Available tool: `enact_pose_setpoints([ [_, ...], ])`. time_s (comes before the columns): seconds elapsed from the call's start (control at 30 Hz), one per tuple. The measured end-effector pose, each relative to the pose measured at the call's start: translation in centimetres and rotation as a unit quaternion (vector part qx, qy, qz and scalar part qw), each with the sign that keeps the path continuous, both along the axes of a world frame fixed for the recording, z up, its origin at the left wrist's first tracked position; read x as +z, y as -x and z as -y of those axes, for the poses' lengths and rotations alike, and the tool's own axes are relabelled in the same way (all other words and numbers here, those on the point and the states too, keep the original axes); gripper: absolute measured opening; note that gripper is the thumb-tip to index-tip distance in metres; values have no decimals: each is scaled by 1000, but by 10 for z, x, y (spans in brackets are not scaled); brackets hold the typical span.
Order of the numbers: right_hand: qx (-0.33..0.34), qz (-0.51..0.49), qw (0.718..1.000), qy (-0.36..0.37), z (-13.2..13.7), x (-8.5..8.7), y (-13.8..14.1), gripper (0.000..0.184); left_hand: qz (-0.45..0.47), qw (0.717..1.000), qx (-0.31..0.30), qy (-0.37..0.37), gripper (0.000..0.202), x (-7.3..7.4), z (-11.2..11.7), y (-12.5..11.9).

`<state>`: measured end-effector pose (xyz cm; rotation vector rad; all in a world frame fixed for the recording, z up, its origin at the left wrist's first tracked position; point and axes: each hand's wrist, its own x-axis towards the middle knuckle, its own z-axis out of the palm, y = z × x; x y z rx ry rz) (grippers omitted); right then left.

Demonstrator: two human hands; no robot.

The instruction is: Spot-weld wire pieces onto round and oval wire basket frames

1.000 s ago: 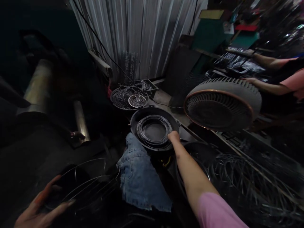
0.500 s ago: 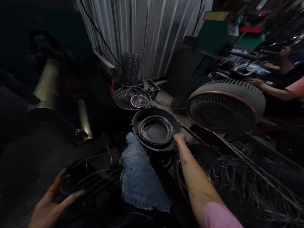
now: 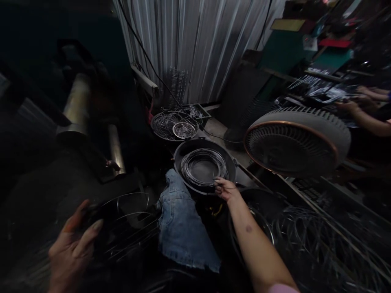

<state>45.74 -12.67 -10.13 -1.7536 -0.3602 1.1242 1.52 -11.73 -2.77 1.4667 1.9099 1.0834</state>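
Observation:
At the lower left my left hand (image 3: 71, 244) is closed, thumb against fingers, at the edge of a frame of thin curved metal wires (image 3: 131, 213). Something orange covers part of one finger. Darkness hides much of the frame and the exact grip. My right hand (image 3: 225, 188) pinches a thin metal wire over the near right rim of a round dark pan (image 3: 230, 156). Inside that pan lies a stack of wire rings (image 3: 189, 171). A piece of blue denim (image 3: 183, 228) lies between my hands.
A round fan (image 3: 293, 142) stands to the right, with tangled wire rings (image 3: 317, 232) below it. Beyond the pan are a tray of wire pieces (image 3: 163, 126) and a small bowl (image 3: 185, 130). Metal cylinders (image 3: 77, 106) stick out at left. A co-worker's hands (image 3: 351, 106) are at far right.
My right hand has moved from the pan's right rim slightly left and toward me, and a thin wire now shows in its fingers. My left thumb has drawn in. The view has shifted slightly left.

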Motion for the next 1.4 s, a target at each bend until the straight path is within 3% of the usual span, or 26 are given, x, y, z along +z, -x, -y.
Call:
enact_pose_setpoints([
  [0.07,15,19,999,-31,-7,4,24,11,188,981,-48,-18,52,11,-1,-17],
  [0.17,27,94,994,-43,-15,10,49,18,394,911,-125,11,52,20,-5,-39],
  [0.37,21,293,956,-8,-11,23,63,44,523,817,-184,159,79,23,0,-82],
  [0.43,37,328,944,-6,-5,26,70,45,576,771,-184,199,83,26,2,-96],
  [0.5,49,371,927,-30,0,27,76,45,600,746,-179,228,79,29,2,-105],
  [0.57,36,416,905,-83,3,28,80,44,575,770,-168,220,74,30,0,-106],
  [0.63,-1,435,887,-156,5,30,78,41,501,838,-156,148,76,27,-4,-99],
  [0.7,-36,401,887,-225,8,39,73,38,376,913,-154,44,79,21,-9,-88],
  [0.77,-52,319,903,-283,17,58,69,37,243,955,-165,-36,79,16,-15,-78],
  [0.87,-20,163,928,-334,42,105,71,33,147,965,-201,-77,87,21,-21,-73],
  [0.97,34,112,932,-342,74,161,83,27,170,950,-242,-100,101,46,-17,-73],
  [1.03,102,107,937,-315,85,193,93,27,221,929,-275,-108,96,66,-7,-68],
  [1.1,166,108,934,-297,81,211,106,25,268,912,-297,-88,75,83,7,-57],
  [1.17,213,123,922,-300,65,216,124,23,284,917,-274,-52,50,88,22,-38],
  [1.23,274,155,895,-316,42,208,149,21,275,939,-208,-5,36,80,35,-13],
  [1.33,428,208,816,-328,7,186,194,17,224,967,-110,54,33,46,43,24],
  [1.4,499,243,766,-324,-11,171,223,17,157,983,-89,35,43,17,41,43],
])
